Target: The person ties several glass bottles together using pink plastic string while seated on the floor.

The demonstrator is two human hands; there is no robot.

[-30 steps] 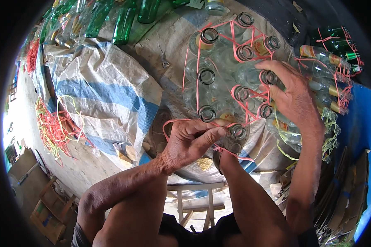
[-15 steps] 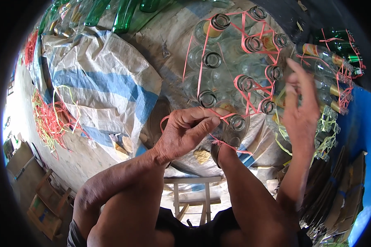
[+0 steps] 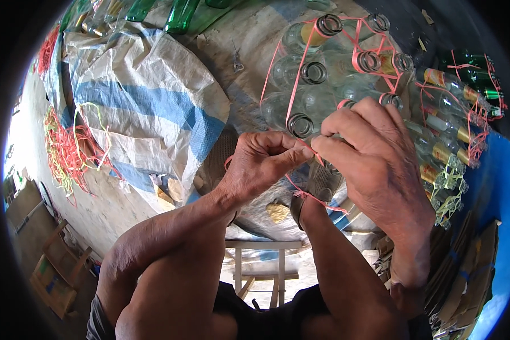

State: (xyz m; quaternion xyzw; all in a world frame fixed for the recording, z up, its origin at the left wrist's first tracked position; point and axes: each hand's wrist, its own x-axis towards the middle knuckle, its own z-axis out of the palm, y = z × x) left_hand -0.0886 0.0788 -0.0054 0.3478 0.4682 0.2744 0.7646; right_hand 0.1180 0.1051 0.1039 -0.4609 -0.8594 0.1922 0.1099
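Note:
Several clear glass bottles [image 3: 317,100] stand bunched together with their mouths up, and pink plastic string [image 3: 295,89] loops around their necks. At the near edge of the bunch, my left hand [image 3: 260,164] is closed, pinching the string between thumb and forefinger. My right hand [image 3: 374,161] meets it there, its thumb and forefinger closed on the same string beside a bottle neck. That neck and others on the near right are largely covered by my right hand. A knotted pink string [image 3: 301,194] is around my right ankle area, below the hands.
A white and blue woven sack [image 3: 141,96] lies to the left, beside a heap of pink and yellow-green strings [image 3: 76,150]. Green bottles [image 3: 181,17] lie at the far side. Tied bottle bundles [image 3: 447,122] and flattened cardboard [image 3: 464,277] are on the right.
My right hand has come down and left from the right side of the bunch to the string at my left hand. Its fingers have closed there. The view has shifted slightly.

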